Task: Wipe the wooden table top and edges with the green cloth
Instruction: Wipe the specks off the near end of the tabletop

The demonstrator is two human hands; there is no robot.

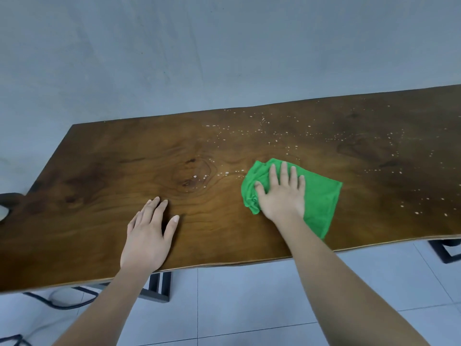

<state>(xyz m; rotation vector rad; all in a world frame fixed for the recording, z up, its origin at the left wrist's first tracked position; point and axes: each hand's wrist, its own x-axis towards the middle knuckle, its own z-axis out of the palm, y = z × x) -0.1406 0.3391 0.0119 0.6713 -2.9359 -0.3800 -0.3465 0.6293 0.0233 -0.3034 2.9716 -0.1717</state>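
You look partway through wiping the top. Your right grip (282, 193) lies flat with straight fingers and presses the cloth (321, 196) onto the tabletop (99, 171), near its middle. Your left grip (147, 236) rests flat at 8 o'clock from the cloth and holds nothing. White specks (274, 136) lie from 10 to 3 o'clock. Next, I think, push the cloth over them, then do the edges.

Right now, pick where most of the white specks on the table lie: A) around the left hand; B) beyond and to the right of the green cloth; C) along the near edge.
B: the white specks scatter over the wooden table beyond and right of the green cloth, which the right hand presses flat.
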